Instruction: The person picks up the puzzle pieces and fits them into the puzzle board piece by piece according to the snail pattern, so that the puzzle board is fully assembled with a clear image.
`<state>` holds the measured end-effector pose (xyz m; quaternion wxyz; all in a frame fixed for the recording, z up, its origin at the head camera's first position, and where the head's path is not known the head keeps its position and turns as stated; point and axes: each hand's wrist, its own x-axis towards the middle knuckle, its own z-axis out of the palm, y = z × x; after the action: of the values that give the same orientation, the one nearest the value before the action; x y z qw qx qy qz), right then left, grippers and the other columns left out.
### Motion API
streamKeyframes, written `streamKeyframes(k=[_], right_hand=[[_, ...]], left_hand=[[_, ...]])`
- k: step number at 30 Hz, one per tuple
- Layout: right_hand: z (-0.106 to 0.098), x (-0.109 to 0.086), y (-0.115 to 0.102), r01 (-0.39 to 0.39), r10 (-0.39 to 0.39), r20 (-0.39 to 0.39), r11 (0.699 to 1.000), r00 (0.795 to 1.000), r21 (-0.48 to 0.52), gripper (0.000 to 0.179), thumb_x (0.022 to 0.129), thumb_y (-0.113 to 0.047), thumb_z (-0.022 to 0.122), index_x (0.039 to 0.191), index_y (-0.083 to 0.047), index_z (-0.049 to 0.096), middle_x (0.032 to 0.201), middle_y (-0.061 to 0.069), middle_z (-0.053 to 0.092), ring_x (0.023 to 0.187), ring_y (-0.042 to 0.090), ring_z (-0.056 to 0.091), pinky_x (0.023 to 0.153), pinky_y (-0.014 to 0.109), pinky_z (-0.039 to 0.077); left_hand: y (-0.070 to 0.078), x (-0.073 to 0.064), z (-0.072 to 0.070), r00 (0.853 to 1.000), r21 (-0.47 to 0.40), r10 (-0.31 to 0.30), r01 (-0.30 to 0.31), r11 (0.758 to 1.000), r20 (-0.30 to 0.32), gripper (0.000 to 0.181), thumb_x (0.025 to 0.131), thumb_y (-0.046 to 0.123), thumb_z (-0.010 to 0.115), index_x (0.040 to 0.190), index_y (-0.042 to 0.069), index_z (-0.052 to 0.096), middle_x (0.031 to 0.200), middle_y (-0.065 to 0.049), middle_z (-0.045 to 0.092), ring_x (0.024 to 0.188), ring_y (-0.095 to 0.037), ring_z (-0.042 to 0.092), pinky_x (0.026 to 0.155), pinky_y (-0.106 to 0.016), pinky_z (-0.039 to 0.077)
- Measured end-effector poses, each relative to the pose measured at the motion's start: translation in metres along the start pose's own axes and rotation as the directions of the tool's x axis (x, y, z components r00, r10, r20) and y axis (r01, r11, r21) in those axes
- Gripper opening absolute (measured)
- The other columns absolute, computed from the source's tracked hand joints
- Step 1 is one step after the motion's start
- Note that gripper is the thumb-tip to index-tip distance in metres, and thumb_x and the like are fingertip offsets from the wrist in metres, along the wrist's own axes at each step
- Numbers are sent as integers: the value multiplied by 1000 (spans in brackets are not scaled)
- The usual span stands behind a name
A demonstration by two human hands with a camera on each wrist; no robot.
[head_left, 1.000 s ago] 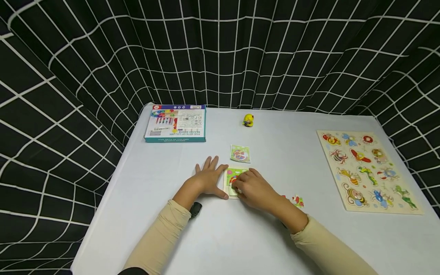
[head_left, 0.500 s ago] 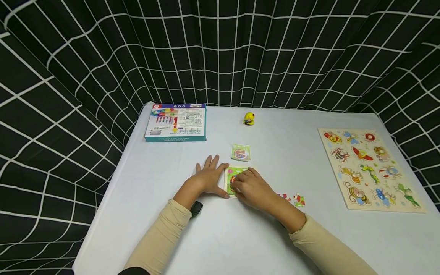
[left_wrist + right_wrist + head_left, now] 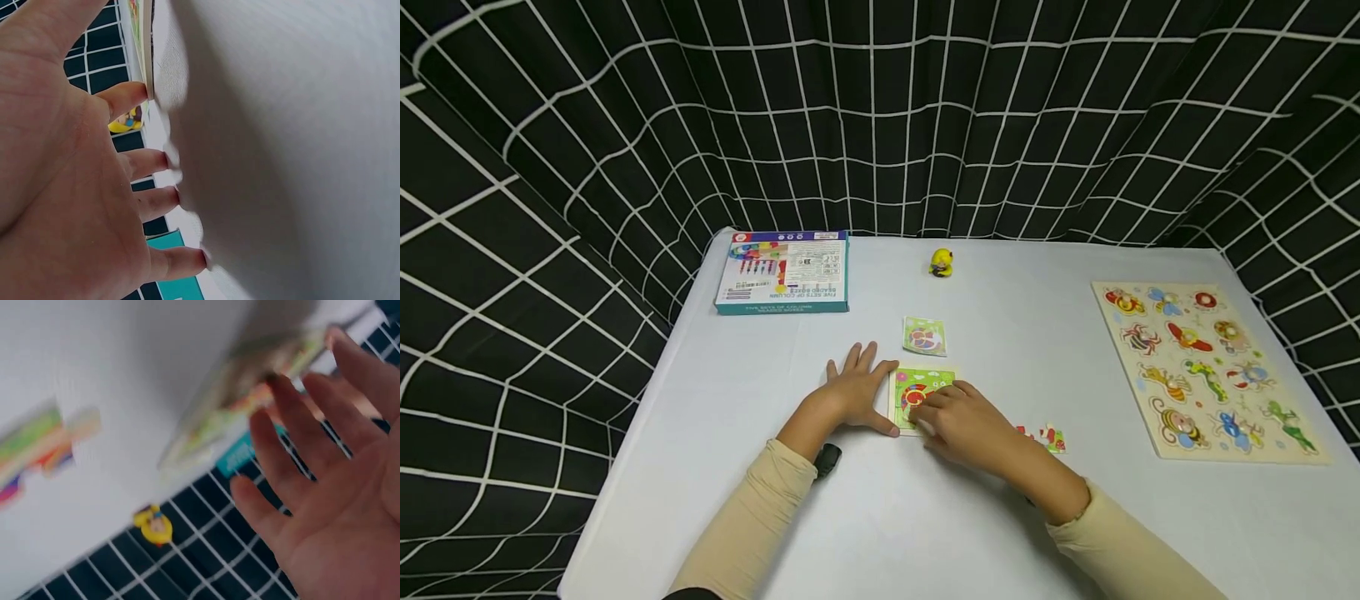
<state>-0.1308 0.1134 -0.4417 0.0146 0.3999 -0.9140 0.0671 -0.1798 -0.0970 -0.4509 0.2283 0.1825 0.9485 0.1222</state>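
A small square jigsaw board (image 3: 892, 410) with a green picture and a red spiral lies on the table between both hands. My left hand (image 3: 852, 394) rests beside it with fingers spread, thumb and index finger at its left edge; the left wrist view shows a fingertip (image 3: 132, 94) against that edge. Over the board's right part is my right hand (image 3: 958, 423), its fingertips at the picture. In the right wrist view its fingers (image 3: 294, 412) are loosely bent and apart, with nothing pinched between them. The hand hides the board's lower right part.
Loose puzzle pieces (image 3: 1051, 438) lie right of the board, partly behind the right forearm. A picture card (image 3: 925, 336) lies beyond the board, a yellow toy figure (image 3: 941, 262) farther back. A teal-edged box (image 3: 784, 273) stands back left, a wooden insect puzzle (image 3: 1206, 371) at right.
My right hand has let go of a green puzzle piece, which now lies in the board, and has shifted slightly right and nearer, uncovering more of the picture. The left hand stays put.
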Motion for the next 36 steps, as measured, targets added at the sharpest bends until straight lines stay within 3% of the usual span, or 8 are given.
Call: streamKeyframes(k=[5, 10, 13, 19, 25, 32, 36], right_hand=[[-15, -22, 8, -101, 101, 80, 995, 992, -6, 37, 77, -25, 82, 111, -14, 71, 109, 2, 70, 109, 26, 61, 102, 50, 40], [-18, -47, 24, -248, 248, 108, 969, 963, -11, 34, 75, -18, 82, 108, -13, 73, 107, 4, 70, 108, 29, 61, 102, 57, 37], [-18, -59, 32, -286, 288, 116, 958, 951, -33, 34, 73, -15, 83, 105, -13, 73, 103, 4, 70, 104, 31, 62, 100, 60, 37], [-13, -75, 43, -289, 292, 67, 956, 954, -51, 32, 69, -10, 84, 99, -15, 72, 92, 2, 68, 93, 31, 63, 95, 57, 40], [-9, -77, 47, -272, 274, 25, 960, 961, -60, 31, 69, -4, 83, 97, -14, 72, 85, 0, 67, 86, 29, 63, 93, 54, 42], [-14, -57, 40, -249, 249, -9, 968, 968, -23, 32, 70, -5, 83, 98, -12, 71, 88, 1, 68, 90, 25, 64, 97, 59, 39], [-14, -41, 33, -195, 194, -45, 981, 980, -11, 32, 69, -8, 85, 98, -12, 70, 91, 1, 69, 93, 23, 65, 99, 61, 39]], left_hand=[[0, 0, 1, 1000, -2, 5, -5, 1000, -9, 106, 66, 58, 82, 152, 25, 29, 163, -15, 3, 149, -39, -1, 109, -71, 12], [0, -1, 1, 1000, 0, 3, -3, 1000, 2, 107, 67, 58, 82, 153, 25, 28, 163, -15, 2, 149, -39, -2, 109, -71, 12], [0, -2, 0, 1000, 3, 0, 0, 1000, 2, 107, 66, 58, 82, 153, 24, 28, 163, -15, 2, 149, -39, -2, 109, -71, 12], [-1, -3, -2, 1000, 0, 2, -2, 1000, -8, 106, 66, 57, 83, 152, 24, 30, 163, -16, 4, 149, -40, 0, 109, -72, 12], [-1, -3, -2, 1000, -10, 0, 0, 1000, -6, 106, 66, 57, 83, 152, 24, 30, 163, -16, 4, 149, -40, 0, 109, -72, 12], [0, -2, -1, 1000, -16, -2, 2, 1000, 0, 107, 66, 57, 83, 153, 24, 29, 163, -16, 2, 149, -40, -2, 109, -72, 11], [1, -2, -1, 1000, -18, -5, 5, 1000, 1, 107, 66, 58, 83, 152, 24, 29, 163, -15, 2, 149, -39, -2, 109, -71, 12]])
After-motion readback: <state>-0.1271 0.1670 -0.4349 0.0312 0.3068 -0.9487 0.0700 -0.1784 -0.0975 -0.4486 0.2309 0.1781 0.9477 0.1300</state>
